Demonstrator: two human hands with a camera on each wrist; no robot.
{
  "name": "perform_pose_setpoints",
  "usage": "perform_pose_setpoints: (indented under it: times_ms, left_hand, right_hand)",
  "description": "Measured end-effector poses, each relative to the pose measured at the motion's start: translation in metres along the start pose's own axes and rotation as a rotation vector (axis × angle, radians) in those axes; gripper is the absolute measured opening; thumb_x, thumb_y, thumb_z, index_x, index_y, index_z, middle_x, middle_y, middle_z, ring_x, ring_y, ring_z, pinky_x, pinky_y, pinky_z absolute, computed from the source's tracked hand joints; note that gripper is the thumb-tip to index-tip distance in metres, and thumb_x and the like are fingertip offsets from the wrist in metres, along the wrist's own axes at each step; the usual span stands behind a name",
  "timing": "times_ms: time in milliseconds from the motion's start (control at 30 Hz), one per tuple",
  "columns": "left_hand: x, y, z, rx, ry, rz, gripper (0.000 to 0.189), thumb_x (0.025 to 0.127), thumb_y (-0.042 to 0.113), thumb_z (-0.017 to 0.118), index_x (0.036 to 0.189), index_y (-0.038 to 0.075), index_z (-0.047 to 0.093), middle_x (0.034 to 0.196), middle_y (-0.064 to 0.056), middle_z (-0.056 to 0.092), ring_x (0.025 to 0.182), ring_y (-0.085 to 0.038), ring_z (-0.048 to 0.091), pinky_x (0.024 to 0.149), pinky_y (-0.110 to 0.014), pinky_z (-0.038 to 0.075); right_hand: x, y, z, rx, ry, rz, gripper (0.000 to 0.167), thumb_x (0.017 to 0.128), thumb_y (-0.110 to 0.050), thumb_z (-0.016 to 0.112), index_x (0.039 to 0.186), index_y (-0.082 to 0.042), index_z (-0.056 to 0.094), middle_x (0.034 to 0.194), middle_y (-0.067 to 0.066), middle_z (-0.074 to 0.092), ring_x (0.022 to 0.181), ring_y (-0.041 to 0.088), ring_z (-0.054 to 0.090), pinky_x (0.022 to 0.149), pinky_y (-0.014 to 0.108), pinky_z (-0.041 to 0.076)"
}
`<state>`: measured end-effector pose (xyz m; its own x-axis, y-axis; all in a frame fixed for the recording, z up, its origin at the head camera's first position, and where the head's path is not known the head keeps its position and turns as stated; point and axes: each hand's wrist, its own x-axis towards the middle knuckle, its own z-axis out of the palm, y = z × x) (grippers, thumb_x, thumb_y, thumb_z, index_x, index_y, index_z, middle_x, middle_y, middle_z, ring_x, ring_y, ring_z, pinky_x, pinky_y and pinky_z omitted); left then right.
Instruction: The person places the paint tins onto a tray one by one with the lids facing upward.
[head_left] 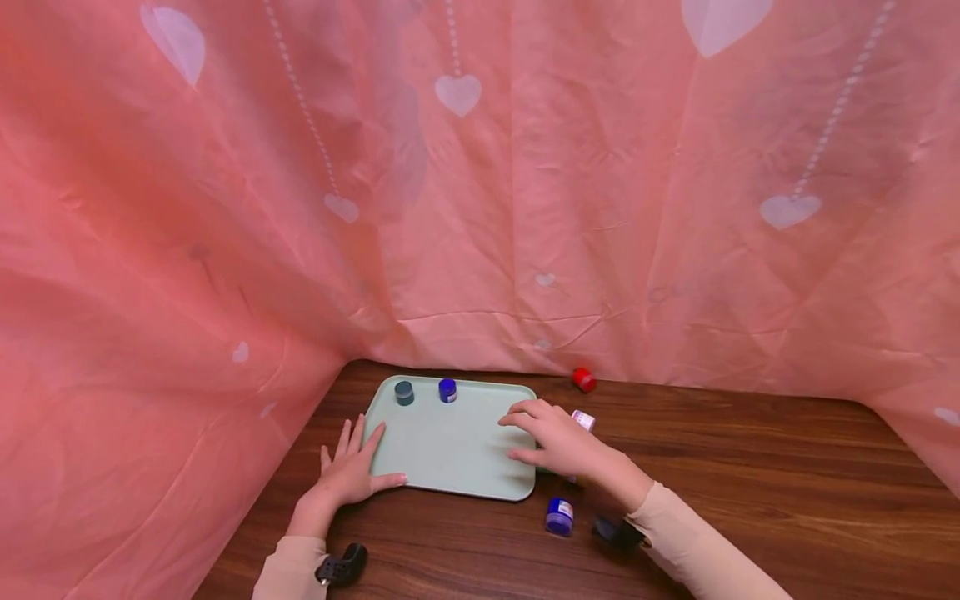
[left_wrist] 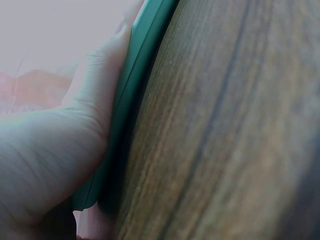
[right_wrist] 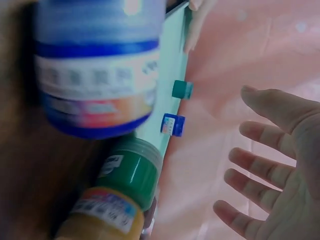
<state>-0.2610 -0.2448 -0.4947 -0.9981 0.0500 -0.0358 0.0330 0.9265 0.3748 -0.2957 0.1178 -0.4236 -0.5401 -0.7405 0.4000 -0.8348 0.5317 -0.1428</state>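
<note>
A pale green tray (head_left: 450, 450) lies on the table, with a dark green paint jar (head_left: 404, 393) and a blue paint jar (head_left: 447, 390) near its far edge. My left hand (head_left: 348, 475) rests on the tray's near left corner, fingers spread; the left wrist view has the thumb along the rim. Over the tray's right side hovers my right hand (head_left: 558, 442), fingers apart and holding nothing. Below it in the right wrist view are a second blue jar (right_wrist: 97, 85), a green jar (right_wrist: 132, 172) and a yellow-brown jar (right_wrist: 107, 215), the latter two mostly hidden in the head view.
A red jar (head_left: 584, 380) sits on the wooden table (head_left: 750, 467) beyond the tray's far right corner. Another jar with a pale label (head_left: 583, 420) shows behind the right hand. A pink curtain (head_left: 480, 208) with white hearts borders the table at the back and sides.
</note>
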Motion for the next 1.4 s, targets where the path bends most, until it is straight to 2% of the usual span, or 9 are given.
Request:
perform_pose_setpoints:
  times_ms: [233, 467, 633, 1000, 1167, 1400]
  left_hand:
    - [0.002, -0.003, 0.002, 0.006, 0.002, -0.002, 0.111, 0.072, 0.074, 0.067, 0.155, 0.014, 0.025, 0.163, -0.023, 0.004, 0.149, -0.048, -0.003, 0.105, -0.08, 0.003]
    - [0.002, -0.004, 0.002, 0.001, 0.003, -0.001, 0.112, 0.071, 0.075, 0.066, 0.155, 0.014, 0.025, 0.163, -0.023, 0.003, 0.149, -0.048, -0.003, 0.104, -0.081, 0.003]
    - [0.0, -0.003, 0.001, 0.009, 0.003, -0.001, 0.111, 0.072, 0.074, 0.066, 0.156, 0.014, 0.025, 0.163, -0.023, 0.004, 0.149, -0.048, -0.002, 0.105, -0.081, 0.004]
    - [0.002, -0.002, 0.001, 0.005, 0.013, 0.009, 0.11, 0.072, 0.073, 0.067, 0.155, 0.013, 0.026, 0.163, -0.024, 0.004, 0.149, -0.049, -0.003, 0.104, -0.081, 0.004]
    - [0.003, -0.002, 0.002, 0.003, 0.012, 0.008, 0.11, 0.072, 0.073, 0.067, 0.155, 0.013, 0.026, 0.163, -0.024, 0.004, 0.149, -0.048, -0.003, 0.104, -0.081, 0.004]
    - [0.001, -0.002, 0.002, 0.008, 0.024, 0.017, 0.11, 0.071, 0.074, 0.067, 0.154, 0.013, 0.028, 0.163, -0.025, 0.006, 0.149, -0.049, -0.001, 0.103, -0.082, 0.005]
  right_hand:
    - [-0.032, -0.001, -0.007, 0.007, -0.011, 0.013, 0.039, 0.084, -0.028, 0.076, 0.118, -0.014, 0.066, 0.117, 0.004, 0.063, 0.109, 0.02, 0.059, 0.092, 0.042, 0.051]
    - [-0.05, -0.006, -0.012, -0.067, 0.012, 0.003, 0.04, 0.081, -0.03, 0.078, 0.116, -0.014, 0.067, 0.116, 0.003, 0.064, 0.107, 0.02, 0.06, 0.086, 0.044, 0.051]
    - [-0.059, -0.011, -0.011, -0.101, 0.004, -0.012, 0.04, 0.081, -0.03, 0.078, 0.117, -0.016, 0.067, 0.116, 0.001, 0.063, 0.108, 0.018, 0.06, 0.081, 0.041, 0.05]
    - [-0.074, -0.018, -0.011, -0.098, -0.037, -0.012, 0.037, 0.083, -0.03, 0.075, 0.117, -0.017, 0.067, 0.115, 0.0, 0.063, 0.107, 0.016, 0.059, 0.08, 0.036, 0.048]
    - [-0.078, -0.02, -0.012, -0.097, -0.033, -0.07, 0.037, 0.08, -0.028, 0.077, 0.115, -0.02, 0.067, 0.114, -0.002, 0.062, 0.105, 0.014, 0.058, 0.079, 0.034, 0.048]
    - [-0.08, -0.022, -0.013, -0.045, -0.119, -0.148, 0.043, 0.073, -0.022, 0.082, 0.113, -0.024, 0.066, 0.116, -0.005, 0.061, 0.108, 0.014, 0.056, 0.083, 0.037, 0.048]
